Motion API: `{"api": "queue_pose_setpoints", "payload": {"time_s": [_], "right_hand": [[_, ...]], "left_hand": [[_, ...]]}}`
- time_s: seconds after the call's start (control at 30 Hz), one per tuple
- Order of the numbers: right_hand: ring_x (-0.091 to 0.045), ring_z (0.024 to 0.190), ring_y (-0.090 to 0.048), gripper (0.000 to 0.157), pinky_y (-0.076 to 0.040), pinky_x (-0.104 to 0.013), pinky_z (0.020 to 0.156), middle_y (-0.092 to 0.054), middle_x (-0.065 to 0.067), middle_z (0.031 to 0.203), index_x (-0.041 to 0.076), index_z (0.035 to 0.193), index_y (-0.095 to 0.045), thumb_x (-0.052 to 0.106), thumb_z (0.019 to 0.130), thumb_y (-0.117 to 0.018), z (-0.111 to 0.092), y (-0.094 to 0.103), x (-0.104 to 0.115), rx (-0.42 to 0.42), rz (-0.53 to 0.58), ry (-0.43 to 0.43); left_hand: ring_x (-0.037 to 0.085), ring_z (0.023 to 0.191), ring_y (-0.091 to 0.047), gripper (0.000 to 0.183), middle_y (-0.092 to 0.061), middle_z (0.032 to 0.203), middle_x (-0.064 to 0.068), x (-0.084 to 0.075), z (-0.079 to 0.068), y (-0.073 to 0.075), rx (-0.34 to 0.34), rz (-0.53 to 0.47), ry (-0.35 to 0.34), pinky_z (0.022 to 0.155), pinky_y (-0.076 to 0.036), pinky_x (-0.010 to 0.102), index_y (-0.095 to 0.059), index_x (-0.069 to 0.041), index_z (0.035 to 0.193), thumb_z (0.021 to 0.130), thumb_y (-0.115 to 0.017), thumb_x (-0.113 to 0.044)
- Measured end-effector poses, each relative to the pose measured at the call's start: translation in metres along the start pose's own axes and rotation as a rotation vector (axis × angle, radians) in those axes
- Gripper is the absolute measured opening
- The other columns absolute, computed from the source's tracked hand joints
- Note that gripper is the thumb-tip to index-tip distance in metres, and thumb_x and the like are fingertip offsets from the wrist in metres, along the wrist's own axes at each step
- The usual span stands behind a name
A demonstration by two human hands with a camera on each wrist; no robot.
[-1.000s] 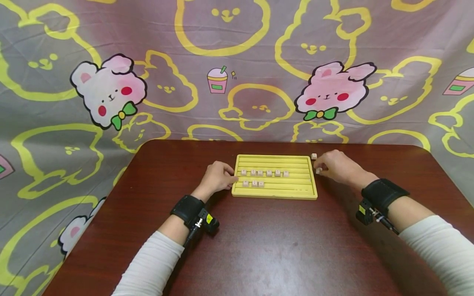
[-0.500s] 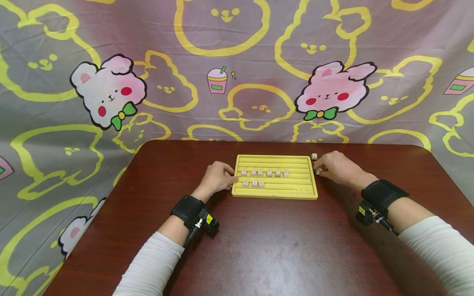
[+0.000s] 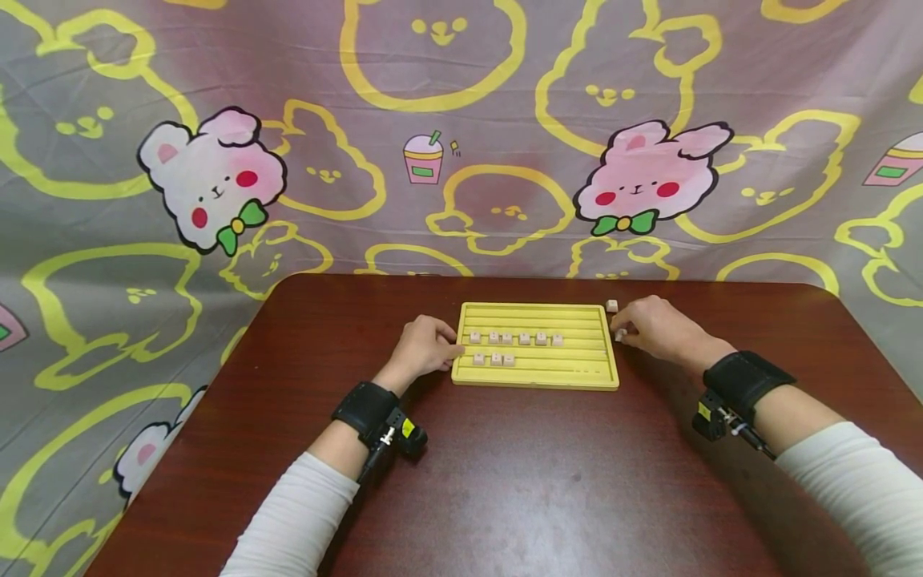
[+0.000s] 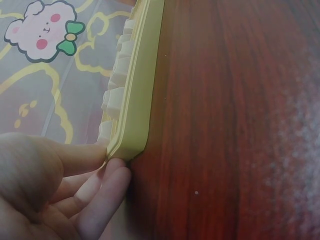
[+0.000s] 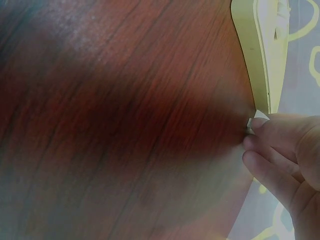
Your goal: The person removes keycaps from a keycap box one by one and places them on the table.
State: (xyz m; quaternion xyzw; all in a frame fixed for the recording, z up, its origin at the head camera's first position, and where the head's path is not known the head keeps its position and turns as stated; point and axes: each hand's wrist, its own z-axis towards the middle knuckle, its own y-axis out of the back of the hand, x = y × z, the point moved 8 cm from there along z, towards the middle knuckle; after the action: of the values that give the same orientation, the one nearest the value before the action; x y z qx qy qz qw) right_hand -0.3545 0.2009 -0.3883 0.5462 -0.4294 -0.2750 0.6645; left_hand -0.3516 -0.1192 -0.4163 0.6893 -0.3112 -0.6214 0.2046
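A yellow ridged tray (image 3: 534,375) lies on the table, with two rows of small off-white keycaps (image 3: 524,340) towards its left side. My left hand (image 3: 424,346) grips the tray's left edge; in the left wrist view the thumb sits on the rim (image 4: 131,120) and the fingers lie against the side. Just beyond the tray's right edge, my right hand (image 3: 662,328) pinches an off-white keycap (image 3: 620,335) between thumb and fingers, low over the table. In the right wrist view the fingers mostly cover this keycap (image 5: 261,115).
Another loose keycap (image 3: 611,306) rests on the table by the tray's far right corner. The dark red-brown wooden table (image 3: 505,481) ends at a patterned cloth backdrop (image 3: 360,160). Each wrist wears a black strap (image 3: 743,381) with a small camera.
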Motion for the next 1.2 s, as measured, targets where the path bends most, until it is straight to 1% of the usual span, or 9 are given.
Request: {"api": "queue_pose_setpoints", "payload": {"time_s": [0.13, 0.53, 0.73, 0.93, 1.0, 1.13, 1.2], "right_hand": [[-0.017, 0.078, -0.057, 0.023, -0.048, -0.029, 0.067, -0.071, -0.004, 0.094, 0.009, 0.102, -0.073, 0.006, 0.079, -0.075, -0.002, 0.0, 0.0, -0.007, 0.004, 0.008], [-0.017, 0.08, -0.057, 0.023, -0.051, -0.032, 0.071, -0.07, -0.005, 0.095, 0.008, 0.101, -0.073, 0.005, 0.078, -0.075, -0.004, 0.0, 0.0, -0.02, -0.022, 0.024], [-0.017, 0.081, -0.058, 0.026, -0.051, -0.034, 0.072, -0.07, -0.005, 0.096, 0.009, 0.102, -0.073, 0.005, 0.077, -0.076, -0.006, 0.002, -0.001, -0.023, -0.023, 0.024], [-0.017, 0.081, -0.061, 0.03, -0.055, -0.037, 0.072, -0.071, -0.007, 0.095, 0.006, 0.105, -0.072, 0.002, 0.075, -0.077, -0.009, 0.014, -0.003, -0.028, 0.013, 0.022], [-0.017, 0.079, -0.062, 0.032, -0.055, -0.037, 0.071, -0.071, -0.008, 0.096, 0.005, 0.106, -0.071, 0.001, 0.075, -0.076, -0.011, 0.019, -0.005, -0.027, 0.02, 0.009], [-0.018, 0.081, -0.062, 0.032, -0.055, -0.039, 0.073, -0.071, -0.009, 0.098, 0.005, 0.107, -0.07, 0.0, 0.076, -0.075, -0.016, 0.027, -0.011, -0.023, -0.012, -0.026], [-0.019, 0.082, -0.062, 0.032, -0.055, -0.04, 0.074, -0.071, -0.01, 0.1, 0.005, 0.108, -0.07, 0.001, 0.076, -0.074, -0.017, 0.029, -0.013, -0.023, -0.022, -0.029]], "left_hand": [[0.015, 0.059, -0.067, 0.029, -0.071, 0.079, 0.011, 0.0, 0.0, -0.001, 0.002, 0.001, -0.002, 0.056, -0.056, 0.027, -0.068, 0.002, 0.104, 0.082, -0.073, -0.016], [0.015, 0.058, -0.067, 0.029, -0.072, 0.081, 0.013, 0.002, 0.001, -0.003, 0.01, -0.014, 0.009, 0.055, -0.055, 0.027, -0.067, 0.002, 0.105, 0.082, -0.073, -0.015], [0.015, 0.058, -0.067, 0.029, -0.072, 0.081, 0.013, 0.001, 0.002, -0.004, 0.01, -0.008, 0.009, 0.055, -0.055, 0.027, -0.067, 0.002, 0.105, 0.082, -0.073, -0.015], [0.015, 0.059, -0.067, 0.03, -0.072, 0.081, 0.012, 0.0, 0.002, -0.003, 0.016, -0.001, 0.004, 0.055, -0.055, 0.027, -0.067, 0.002, 0.105, 0.082, -0.073, -0.016], [0.014, 0.059, -0.067, 0.03, -0.072, 0.081, 0.012, -0.001, 0.002, -0.003, 0.015, 0.005, -0.001, 0.055, -0.055, 0.027, -0.067, 0.002, 0.105, 0.082, -0.073, -0.016], [0.014, 0.06, -0.067, 0.03, -0.072, 0.081, 0.012, -0.002, 0.001, -0.001, 0.013, 0.017, -0.005, 0.056, -0.055, 0.027, -0.067, 0.002, 0.106, 0.083, -0.073, -0.017], [0.014, 0.059, -0.067, 0.03, -0.072, 0.08, 0.012, -0.001, 0.001, -0.001, 0.013, 0.017, 0.001, 0.056, -0.055, 0.026, -0.067, 0.002, 0.106, 0.083, -0.073, -0.017]]}}
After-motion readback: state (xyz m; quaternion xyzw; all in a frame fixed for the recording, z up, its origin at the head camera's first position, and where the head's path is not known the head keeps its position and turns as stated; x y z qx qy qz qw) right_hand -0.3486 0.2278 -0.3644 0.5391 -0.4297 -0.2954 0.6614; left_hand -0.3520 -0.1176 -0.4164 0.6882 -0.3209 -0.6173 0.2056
